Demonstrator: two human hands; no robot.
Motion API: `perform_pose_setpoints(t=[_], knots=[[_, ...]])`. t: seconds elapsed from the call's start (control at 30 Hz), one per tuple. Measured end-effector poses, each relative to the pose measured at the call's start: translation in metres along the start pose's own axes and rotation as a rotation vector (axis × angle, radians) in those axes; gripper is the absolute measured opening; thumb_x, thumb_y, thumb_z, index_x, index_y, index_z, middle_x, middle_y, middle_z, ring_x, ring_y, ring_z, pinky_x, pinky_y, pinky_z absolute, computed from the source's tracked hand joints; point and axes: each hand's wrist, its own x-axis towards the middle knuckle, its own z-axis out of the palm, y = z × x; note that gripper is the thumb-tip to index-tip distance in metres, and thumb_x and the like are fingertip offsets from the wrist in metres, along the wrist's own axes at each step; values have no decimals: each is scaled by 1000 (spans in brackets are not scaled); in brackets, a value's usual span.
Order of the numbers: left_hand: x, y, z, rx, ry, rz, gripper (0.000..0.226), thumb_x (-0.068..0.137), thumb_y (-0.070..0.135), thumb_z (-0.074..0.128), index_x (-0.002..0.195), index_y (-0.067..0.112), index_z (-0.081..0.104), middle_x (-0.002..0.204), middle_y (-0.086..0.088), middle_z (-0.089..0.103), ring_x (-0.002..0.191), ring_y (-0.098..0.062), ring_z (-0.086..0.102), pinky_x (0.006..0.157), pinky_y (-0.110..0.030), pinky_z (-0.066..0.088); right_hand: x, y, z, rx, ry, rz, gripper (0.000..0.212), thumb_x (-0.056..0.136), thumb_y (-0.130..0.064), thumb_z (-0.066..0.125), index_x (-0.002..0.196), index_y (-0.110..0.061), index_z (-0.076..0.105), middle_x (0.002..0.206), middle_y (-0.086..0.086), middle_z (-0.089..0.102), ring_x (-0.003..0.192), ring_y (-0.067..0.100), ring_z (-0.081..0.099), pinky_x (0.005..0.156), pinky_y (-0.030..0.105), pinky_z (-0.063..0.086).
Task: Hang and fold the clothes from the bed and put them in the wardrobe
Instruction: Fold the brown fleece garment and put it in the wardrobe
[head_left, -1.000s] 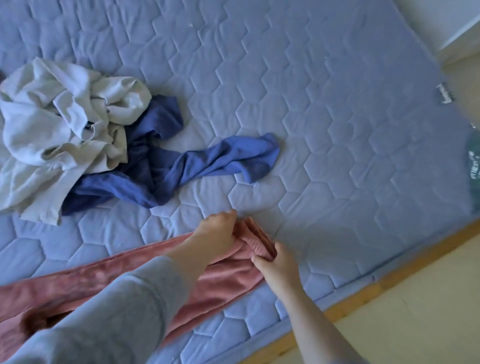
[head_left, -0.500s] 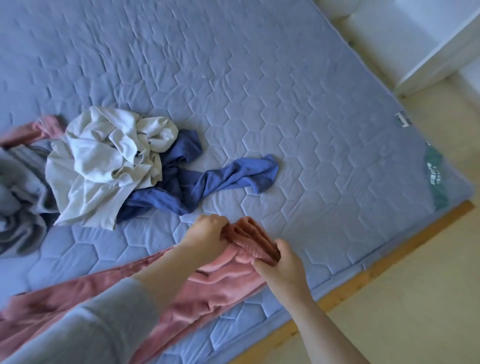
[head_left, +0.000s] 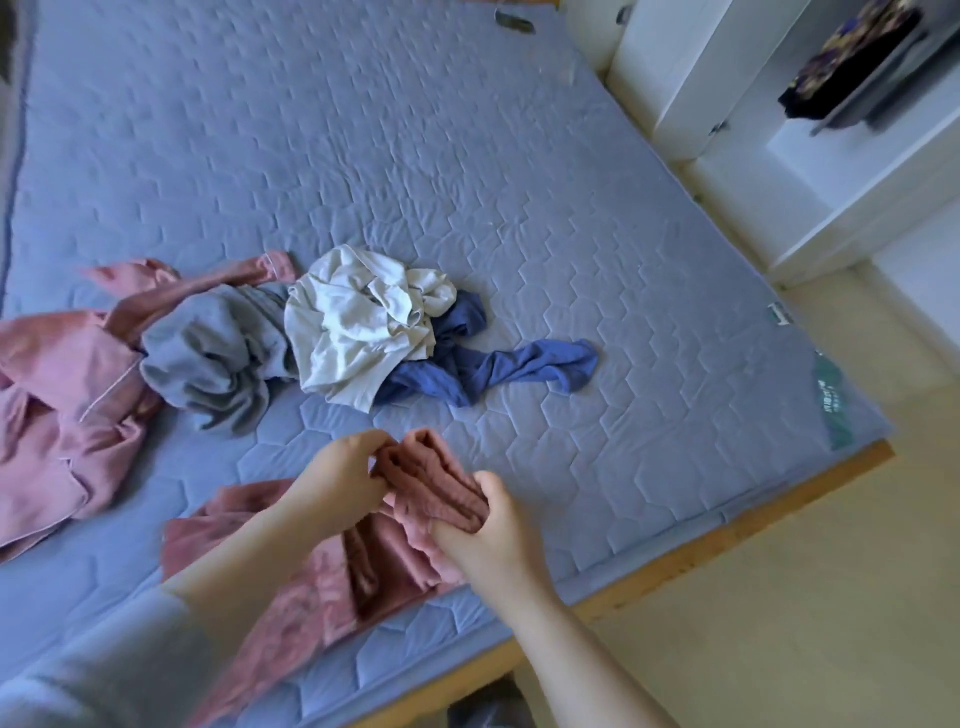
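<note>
1. We are at the folding step. Our left hand (head_left: 343, 483) and right hand (head_left: 498, 535) each pinch the gathered end of the pink garment (head_left: 434, 480), fingers curled into the cloth.
2. That bunched end sits raised between the two grips, near the front edge of the bed (head_left: 519, 208). The rest trails back along the mattress beneath our left forearm.
3. Next, we judge, the cloth needs pulling straight and doubling over before it goes to the wardrobe (head_left: 670, 73).
</note>
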Motion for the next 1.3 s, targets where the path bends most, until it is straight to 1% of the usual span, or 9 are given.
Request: perform_pose_setpoints(t=[0.1,0.33,0.43,0.53,0.63,0.87,1.07,1.2,1.3], knots=[[-30,-31,-20,-129,70,-86,33,74,-7,57,92,19,67,79,-2,71,62,-15,68,64,-30,57,-21,-10,41,6,-49,26,32,63,-37,73,89,-29,56,82,-7,71,74,12,70,69,35,59],[-93,-101,-55,-398,163,-243,9,89,12,63,95,13,70,74,-4,74,67,-17,71,70,-32,60,-54,-35,121,-188,0,-123,36,66,-41,64,98,-26,56,98,-5,67,89,16,64,77,32,52],[-115,-123,-60,-780,158,-338,18,96,16,58,99,3,70,84,-13,71,72,-20,70,71,-31,60,-65,-43,156,-211,-15,-167,28,70,-32,72,91,-22,57,73,-11,63,71,-6,57,62,8,42],[-131,-147,-65,-998,197,-392,25,97,23,57,95,1,69,83,-15,68,71,-23,69,70,-34,61,-74,-45,190,-224,-47,-224,23,71,-26,75,84,-26,56,63,-17,59,69,-14,55,62,2,37],[-142,-178,-62,-1034,237,-450,30,94,36,60,87,9,71,73,-6,67,63,-16,67,59,-26,57,-78,-35,221,-166,-231,-121,22,74,-25,74,89,-24,58,78,-10,69,73,4,62,71,23,51],[-150,-239,-36,-803,233,-588,68,57,75,62,92,18,72,91,-4,74,86,-19,67,71,-32,52,-74,7,264,-167,-508,-24,34,79,-20,69,111,-30,65,98,-13,74,93,1,68,89,30,55],[-140,-262,-6,-713,237,-678,50,66,47,80,103,21,60,95,6,66,92,-14,61,73,-25,44,-53,38,262,-210,-521,23,47,85,3,52,114,-31,64,104,-14,71,96,-3,66,88,15,49],[-131,-269,6,-586,292,-721,31,77,34,65,99,11,63,90,-3,65,88,-21,58,70,-28,40,-29,49,252,-257,-482,44,39,87,2,50,112,-25,64,105,-10,69,95,-4,64,86,11,48],[-129,-267,4,-894,275,-670,26,85,29,55,85,4,64,79,-3,64,77,-20,60,67,-30,47,-7,53,242,-272,-390,37,33,89,0,53,103,-28,64,101,-11,69,92,1,64,86,16,49]])
